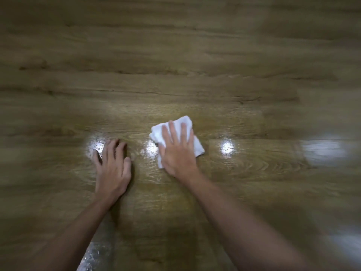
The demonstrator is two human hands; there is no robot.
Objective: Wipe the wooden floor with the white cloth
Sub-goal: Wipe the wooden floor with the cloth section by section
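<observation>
Pressing flat on a folded white terry cloth (192, 140): right hand (176, 151), palm down, fingers straight and slightly spread, fingertips reaching almost to the cloth's far edge. Cloth lying on the brown wood-grain plank floor (175, 65), a little right of the middle of the view, its corners poking out beyond the hand on the far side, on the right and near the wrist on the left. Nothing curled round the fabric; held down by the flat of the palm only.

Resting on the same floor to the left, well apart from the cloth: left hand (112, 167), holding nothing, fingers loosely bent with the tips touching the boards and the thumb lying out to the right. Both bare forearms running in from the lower edge of the view, the right one crossing from the lower right corner.

Shining in a row across the boards at the level of the hands: several bright glare spots (227, 147), one just beyond the left fingertips, one between the hands beside the cloth's left edge, one to the right of the cloth, and a broader smeared patch far right. Pale streaky sheen spread over the planks around and below the hands. Blurred toward the edges, so plank seams hard to make out there. Showing at the bottom edge between the arms: a small greyish speckled patch (93, 255), too unclear to tell what.
</observation>
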